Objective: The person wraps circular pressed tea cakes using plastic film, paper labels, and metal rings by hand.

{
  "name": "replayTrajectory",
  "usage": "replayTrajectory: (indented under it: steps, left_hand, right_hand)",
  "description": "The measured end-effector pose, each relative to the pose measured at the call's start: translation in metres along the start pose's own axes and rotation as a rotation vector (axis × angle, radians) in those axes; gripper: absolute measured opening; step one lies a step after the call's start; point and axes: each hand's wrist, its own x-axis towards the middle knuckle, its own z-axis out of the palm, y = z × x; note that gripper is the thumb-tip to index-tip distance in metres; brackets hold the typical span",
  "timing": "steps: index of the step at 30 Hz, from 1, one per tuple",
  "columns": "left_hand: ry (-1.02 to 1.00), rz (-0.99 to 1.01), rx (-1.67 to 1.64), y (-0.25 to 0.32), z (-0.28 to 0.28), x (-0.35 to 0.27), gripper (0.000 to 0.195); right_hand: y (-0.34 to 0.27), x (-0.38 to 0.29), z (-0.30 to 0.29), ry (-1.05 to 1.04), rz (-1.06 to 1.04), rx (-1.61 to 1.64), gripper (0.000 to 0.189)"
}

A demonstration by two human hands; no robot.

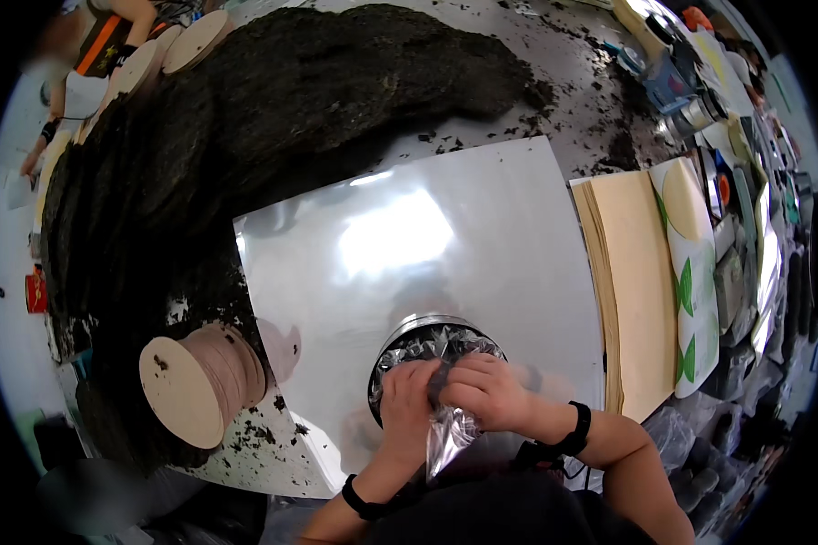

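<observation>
A round metal tin [421, 320] with a dark inside stands on a shiny metal sheet [518, 218] close to my body. Crumpled clear plastic film [453, 439] lines its mouth, and a gathered tail of it hangs over the near rim towards me. My left hand [407, 395] grips the film at the left of the opening, fingers bent over it. Opposite, the curled fingers of my right hand [484, 392] hold the bunched film. Both hands cover much of the opening, so what lies beneath the film is hidden.
Dark, crumbly matted slabs [354, 75] fill the far and left side, with loose crumbs around. Left of the sheet lies a stack of round beige discs [184, 388]. Tan paper sheets [634, 272] and green-printed white packaging [688, 320] lie right. A person's arm [133, 20] shows far left.
</observation>
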Motion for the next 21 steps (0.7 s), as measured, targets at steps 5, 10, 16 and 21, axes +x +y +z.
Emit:
replayTrajectory:
  steps: [5, 10, 16, 21]
  left_hand:
    - [-0.115, -0.012, 0.075, -0.009, -0.005, -0.004, 0.053]
    - [-0.243, -0.083, 0.069, 0.002, -0.004, 0.01, 0.084]
    - [-0.282, 0.027, 0.058, -0.004, -0.007, 0.002, 0.096]
    - [-0.353, 0.083, 0.423, 0.006, 0.014, 0.0, 0.095]
  right_hand:
    - [-0.006, -0.003, -0.001, -0.066, -0.007, -0.107, 0.022]
    - [-0.002, 0.015, 0.019, -0.027, 0.165, -0.194, 0.024]
    - [-0.037, -0.017, -0.025, -0.124, 0.204, -0.157, 0.052]
    - [-0.027, -0.049, -0.019, -0.159, 0.204, -0.282, 0.077]
